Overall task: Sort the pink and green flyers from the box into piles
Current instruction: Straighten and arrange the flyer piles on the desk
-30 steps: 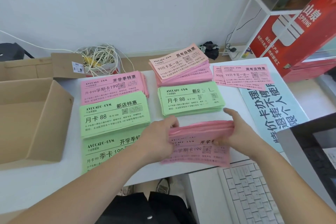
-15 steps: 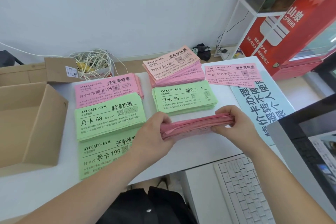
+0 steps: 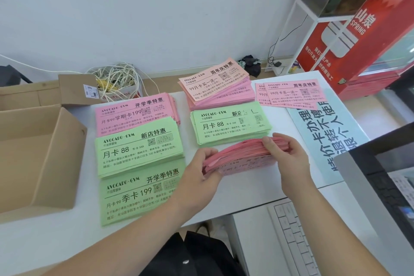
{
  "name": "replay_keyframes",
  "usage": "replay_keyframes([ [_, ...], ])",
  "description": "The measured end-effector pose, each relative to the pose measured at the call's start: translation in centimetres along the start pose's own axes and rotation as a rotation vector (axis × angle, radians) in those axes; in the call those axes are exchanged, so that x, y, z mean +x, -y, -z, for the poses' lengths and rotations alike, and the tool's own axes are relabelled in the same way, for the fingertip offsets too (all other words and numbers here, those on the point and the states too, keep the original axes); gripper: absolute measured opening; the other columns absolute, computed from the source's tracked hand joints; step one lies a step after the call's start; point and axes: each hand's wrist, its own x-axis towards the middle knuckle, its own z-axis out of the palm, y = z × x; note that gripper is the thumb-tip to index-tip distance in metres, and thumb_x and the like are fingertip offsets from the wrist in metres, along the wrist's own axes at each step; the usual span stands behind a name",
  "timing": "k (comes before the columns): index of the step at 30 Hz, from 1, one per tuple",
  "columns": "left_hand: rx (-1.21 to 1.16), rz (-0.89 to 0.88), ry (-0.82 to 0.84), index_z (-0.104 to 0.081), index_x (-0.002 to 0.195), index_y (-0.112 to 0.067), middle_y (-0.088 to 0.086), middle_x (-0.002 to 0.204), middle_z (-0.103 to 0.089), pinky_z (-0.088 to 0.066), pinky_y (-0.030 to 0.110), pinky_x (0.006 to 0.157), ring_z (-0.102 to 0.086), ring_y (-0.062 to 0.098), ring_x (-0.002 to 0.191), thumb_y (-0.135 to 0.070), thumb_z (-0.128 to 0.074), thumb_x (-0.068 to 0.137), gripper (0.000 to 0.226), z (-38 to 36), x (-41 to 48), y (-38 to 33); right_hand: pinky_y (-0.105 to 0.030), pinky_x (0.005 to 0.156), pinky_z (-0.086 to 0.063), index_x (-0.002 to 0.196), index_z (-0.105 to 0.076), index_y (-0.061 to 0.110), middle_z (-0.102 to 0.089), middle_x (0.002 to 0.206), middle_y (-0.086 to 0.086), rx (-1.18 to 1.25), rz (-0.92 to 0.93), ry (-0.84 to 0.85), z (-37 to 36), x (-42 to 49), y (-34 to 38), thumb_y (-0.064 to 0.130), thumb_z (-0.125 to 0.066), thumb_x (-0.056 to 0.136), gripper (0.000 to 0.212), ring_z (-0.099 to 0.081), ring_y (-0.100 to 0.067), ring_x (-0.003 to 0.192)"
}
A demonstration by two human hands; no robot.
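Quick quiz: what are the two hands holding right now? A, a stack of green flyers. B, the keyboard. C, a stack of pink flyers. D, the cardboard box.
C: the left hand and right hand grip opposite ends of the pink flyer stack, just in front of a green pile.

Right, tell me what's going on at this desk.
A person is sorting flyers. The left hand and right hand grip a pink stack by its ends, tilted, low over the table. Three green piles and three pink piles already lie there; the box stands open at the left.
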Motion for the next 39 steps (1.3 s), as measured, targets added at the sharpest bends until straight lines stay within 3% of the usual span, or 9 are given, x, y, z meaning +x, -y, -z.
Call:
replay_keyframes([
  [4, -0.053, 0.014, -0.063, -0.062, 0.107, -0.033, -0.013, 0.098, -0.071, -0.051, 0.018, 0.077, -0.066, 0.009, 0.090, -0.033, -0.074, 0.095, 0.017, -0.6, 0.2, -0.2, -0.022, 0.078, -0.048, 0.101, -0.074, 0.017, -0.074, 0.094, 0.004, 0.015, -0.004, -0.043, -0.1, 0.2, -0.6, 0.035, -0.088, 0.080, 0.032, -0.066, -0.009, 0.085],
  [7, -0.095, 0.020, -0.155, -0.063, 0.099, -0.031, -0.009, 0.093, -0.074, -0.054, 0.027, 0.079, -0.068, 0.010, 0.088, -0.048, -0.076, 0.090, 0.023, -1.3, 0.6, -0.2, -0.018, 0.072, -0.048, 0.099, -0.071, 0.016, -0.071, 0.089, 0.008, 0.003, 0.003, -0.074, -0.4, 0.2, -0.8, 0.038, -0.086, 0.082, 0.032, -0.064, -0.004, 0.078],
  [13, -0.045, -0.061, -0.226, -0.063, 0.095, -0.024, -0.019, 0.073, -0.061, -0.040, 0.015, 0.065, -0.050, 0.000, 0.066, -0.039, -0.061, 0.102, 0.017, -1.4, 0.7, 0.4, -0.020, 0.075, -0.047, 0.101, -0.071, 0.016, -0.069, 0.089, 0.006, 0.015, 0.008, -0.080, -0.3, 0.2, -1.3, 0.042, -0.085, 0.082, 0.035, -0.062, -0.002, 0.076],
  [19, 0.021, -0.088, -0.232, -0.061, 0.104, -0.030, -0.010, 0.086, -0.062, -0.047, 0.032, 0.076, -0.057, 0.013, 0.083, -0.036, -0.043, 0.110, 0.020, -0.8, 0.6, 1.2, -0.018, 0.076, -0.048, 0.108, -0.072, 0.022, -0.071, 0.098, 0.005, 0.006, 0.024, -0.053, -0.3, 0.1, -1.4, 0.038, -0.084, 0.085, 0.030, -0.065, 0.000, 0.083],
  [22, -0.037, -0.123, -0.230, -0.062, 0.101, -0.027, 0.003, 0.080, -0.058, -0.044, 0.036, 0.071, -0.051, 0.022, 0.076, -0.050, -0.043, 0.105, 0.030, -0.7, 0.5, -0.1, -0.019, 0.078, -0.049, 0.109, -0.072, 0.025, -0.073, 0.099, 0.008, 0.016, 0.026, -0.051, -0.5, 0.1, -1.3, 0.037, -0.083, 0.086, 0.029, -0.066, -0.003, 0.089],
  [26, -0.080, -0.103, -0.245, -0.064, 0.088, -0.020, -0.011, 0.067, -0.054, -0.041, 0.020, 0.063, -0.048, 0.008, 0.066, -0.040, -0.056, 0.105, 0.026, -1.0, 1.3, -1.5, -0.024, 0.081, -0.049, 0.099, -0.072, 0.021, -0.072, 0.092, 0.007, 0.006, 0.021, -0.063, -0.5, 0.2, -1.5, 0.044, -0.083, 0.085, 0.029, -0.065, -0.008, 0.088],
  [34, -0.006, -0.114, -0.196, -0.067, 0.094, -0.025, -0.011, 0.084, -0.065, -0.046, 0.017, 0.069, -0.056, 0.002, 0.076, -0.026, -0.058, 0.105, 0.015, -0.5, 1.2, -0.4, -0.024, 0.075, -0.045, 0.097, -0.068, 0.013, -0.063, 0.083, 0.008, -0.008, 0.014, -0.073, -0.5, 0.4, -1.4, 0.041, -0.085, 0.084, 0.035, -0.056, -0.007, 0.075],
  [37, 0.162, -0.222, -0.207, -0.063, 0.081, -0.024, -0.013, 0.094, -0.066, -0.054, 0.025, 0.076, -0.063, 0.004, 0.095, -0.028, -0.068, 0.098, 0.018, 0.2, 2.4, -0.8, -0.025, 0.080, -0.047, 0.097, -0.071, 0.020, -0.066, 0.090, 0.007, 0.005, 0.013, -0.072, -0.5, 0.3, -1.3, 0.038, -0.086, 0.084, 0.026, -0.060, -0.009, 0.082],
  [39, 0.346, -0.223, -0.070, -0.062, 0.095, -0.030, -0.017, 0.103, -0.066, -0.053, 0.029, 0.085, -0.062, 0.002, 0.102, -0.040, -0.066, 0.097, 0.011, 0.9, 2.9, -1.5, -0.025, 0.081, -0.048, 0.095, -0.073, 0.022, -0.068, 0.090, 0.006, 0.010, 0.019, -0.065, -0.4, 0.3, -1.4, 0.036, -0.085, 0.084, 0.021, -0.062, -0.009, 0.085],
])
